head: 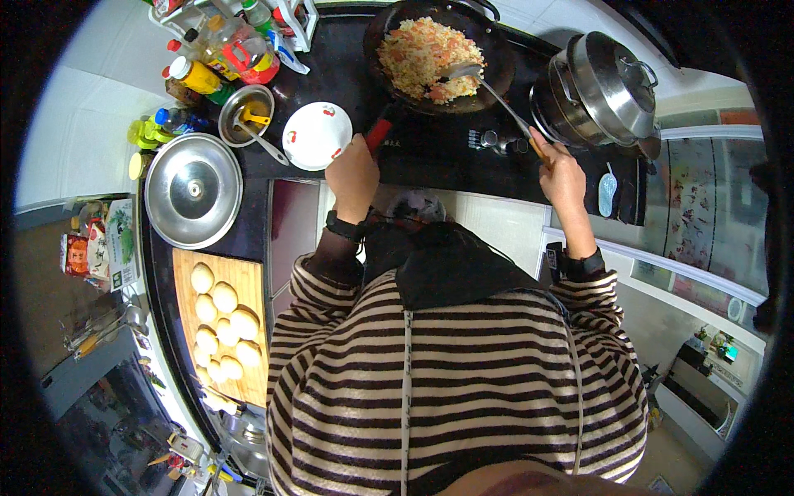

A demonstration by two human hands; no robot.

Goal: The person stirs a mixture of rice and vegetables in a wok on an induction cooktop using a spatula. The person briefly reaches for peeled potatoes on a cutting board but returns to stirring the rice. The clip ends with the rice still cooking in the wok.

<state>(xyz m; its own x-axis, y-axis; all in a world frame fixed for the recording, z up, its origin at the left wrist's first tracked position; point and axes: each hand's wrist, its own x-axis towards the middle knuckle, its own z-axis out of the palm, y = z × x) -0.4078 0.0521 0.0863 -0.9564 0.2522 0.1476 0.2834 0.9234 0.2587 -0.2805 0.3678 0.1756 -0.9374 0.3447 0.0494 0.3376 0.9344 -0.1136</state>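
Observation:
My left hand (353,173) is closed near the wok's red handle (378,133), beside a white plate (317,136) with a red cherry pattern; whether it grips the handle or the plate's rim is hard to see. In my right hand (560,173) is the wooden end of a metal spatula (505,106). The spatula's blade lies on fried rice (428,56) with orange-red pieces, inside a dark wok (499,59) on the black stovetop.
A lidded steel steamer pot (611,90) stands right of the wok. To the left are a steel bowl (246,115) with a ladle, a large metal lid (193,190) and bottles (248,56). Several round dough pieces (226,332) lie on a wooden board (248,273).

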